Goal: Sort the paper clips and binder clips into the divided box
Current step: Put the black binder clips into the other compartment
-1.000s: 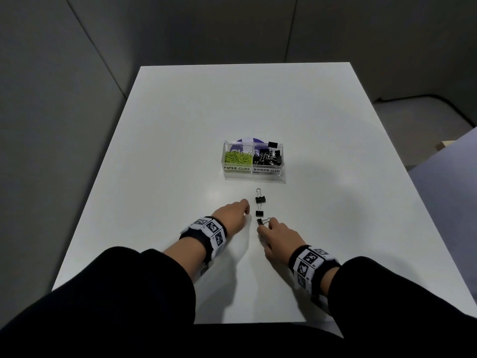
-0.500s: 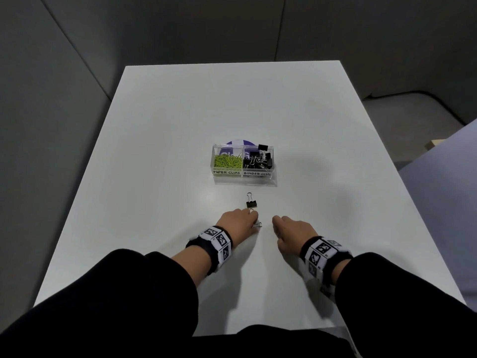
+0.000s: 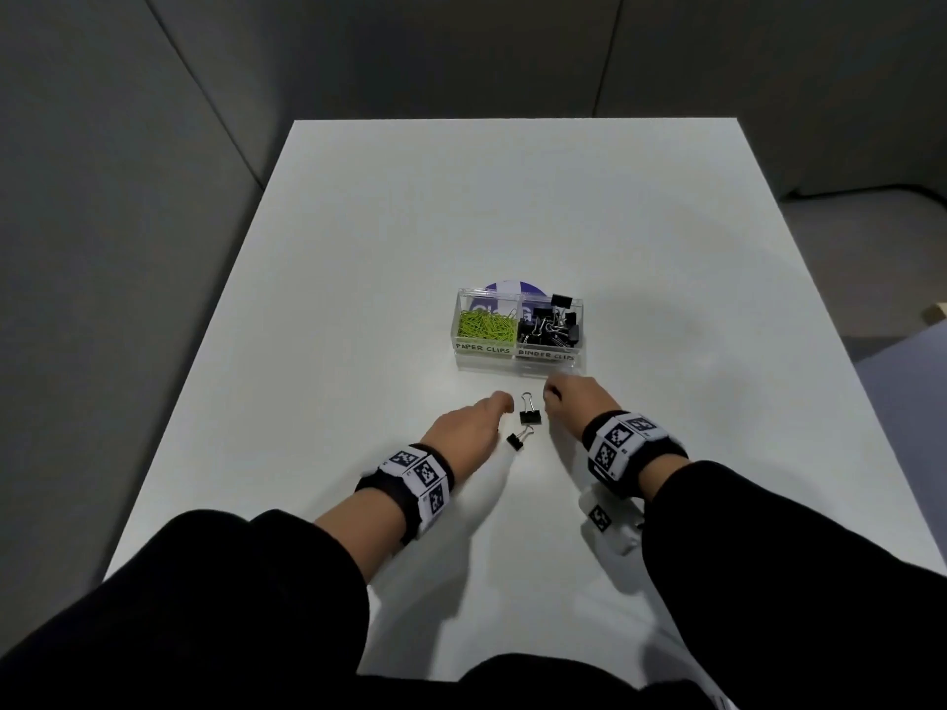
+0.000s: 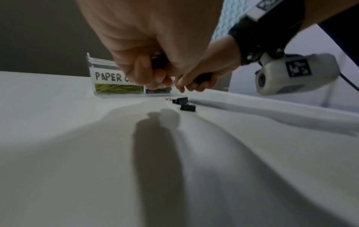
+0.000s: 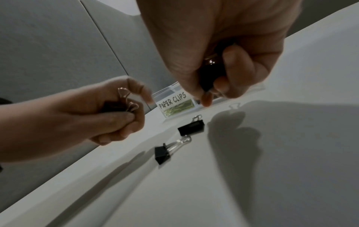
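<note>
A clear divided box (image 3: 518, 347) holds green paper clips (image 3: 484, 325) in its left cell and black binder clips (image 3: 551, 327) in its right cell. Two loose binder clips (image 3: 529, 415) (image 3: 516, 439) lie on the white table between my hands. My left hand (image 3: 505, 403) hovers just left of them; in the right wrist view it grips binder clips (image 5: 124, 99) in curled fingers. My right hand (image 3: 551, 394), close in front of the box's right cell, grips a black binder clip (image 5: 207, 78).
The white table (image 3: 358, 248) stretches well beyond the box, with grey walls behind and to the left. A purple and white disc (image 3: 512, 288) shows behind the box. The table's front edge is near my forearms.
My right hand has moved forward from beside the loose clips to just in front of the box. My left hand has shifted slightly forward and left, uncovering the nearer clip.
</note>
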A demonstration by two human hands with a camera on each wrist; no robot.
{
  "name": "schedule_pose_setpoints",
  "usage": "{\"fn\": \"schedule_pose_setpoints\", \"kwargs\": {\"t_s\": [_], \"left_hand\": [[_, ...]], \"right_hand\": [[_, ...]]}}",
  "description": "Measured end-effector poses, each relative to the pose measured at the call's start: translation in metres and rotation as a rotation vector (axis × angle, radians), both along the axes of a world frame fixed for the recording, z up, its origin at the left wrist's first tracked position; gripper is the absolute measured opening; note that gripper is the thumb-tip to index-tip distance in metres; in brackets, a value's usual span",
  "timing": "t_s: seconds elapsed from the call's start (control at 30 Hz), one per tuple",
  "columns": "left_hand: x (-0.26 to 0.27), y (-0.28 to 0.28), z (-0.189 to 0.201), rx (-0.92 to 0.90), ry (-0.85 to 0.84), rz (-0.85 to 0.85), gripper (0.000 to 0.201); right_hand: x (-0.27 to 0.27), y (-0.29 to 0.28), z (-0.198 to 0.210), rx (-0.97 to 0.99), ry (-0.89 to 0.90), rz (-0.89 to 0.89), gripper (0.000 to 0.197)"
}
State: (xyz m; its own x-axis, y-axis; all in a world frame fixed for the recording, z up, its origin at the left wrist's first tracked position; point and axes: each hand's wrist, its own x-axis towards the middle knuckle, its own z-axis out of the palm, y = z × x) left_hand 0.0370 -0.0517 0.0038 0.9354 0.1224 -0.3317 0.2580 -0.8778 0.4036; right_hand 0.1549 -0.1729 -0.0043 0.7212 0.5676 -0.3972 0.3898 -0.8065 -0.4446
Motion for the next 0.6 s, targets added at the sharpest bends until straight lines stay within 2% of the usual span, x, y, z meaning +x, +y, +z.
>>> {"fn": "schedule_pose_setpoints", "kwargs": {"t_s": [0.03, 0.1, 0.17, 0.23, 0.3, 0.37, 0.5, 0.6], "left_hand": [[0.002, 0.0, 0.0, -0.028, -0.018, 0.05, 0.04], [0.006, -0.003, -0.003, -0.064, -0.02, 0.106, 0.035], [0.011, -0.008, -0.008, -0.051, 0.02, 0.111, 0.027], [0.015, -0.014, -0.011, -0.012, 0.072, 0.104, 0.033], [0.017, -0.018, -0.013, 0.026, 0.118, 0.087, 0.041], [0.019, -0.022, -0.016, 0.061, 0.133, 0.064, 0.037], [0.02, -0.028, -0.02, 0.11, 0.103, 0.021, 0.026], [0.019, -0.028, -0.02, 0.147, 0.087, -0.044, 0.026]], "right_hand": [[0.0, 0.004, -0.001, -0.015, -0.001, 0.004, 0.025], [0.001, 0.011, -0.005, -0.085, -0.005, 0.035, 0.031], [0.001, 0.016, -0.008, -0.145, -0.024, 0.076, 0.036], [0.002, 0.018, -0.012, -0.182, -0.049, 0.117, 0.037], [0.005, 0.018, -0.015, -0.201, -0.006, 0.11, 0.038], [0.008, 0.018, -0.015, -0.202, 0.082, 0.086, 0.044], [0.01, 0.019, -0.013, -0.221, 0.154, 0.104, 0.033], [0.008, 0.018, -0.013, -0.262, 0.154, 0.148, 0.022]]}}
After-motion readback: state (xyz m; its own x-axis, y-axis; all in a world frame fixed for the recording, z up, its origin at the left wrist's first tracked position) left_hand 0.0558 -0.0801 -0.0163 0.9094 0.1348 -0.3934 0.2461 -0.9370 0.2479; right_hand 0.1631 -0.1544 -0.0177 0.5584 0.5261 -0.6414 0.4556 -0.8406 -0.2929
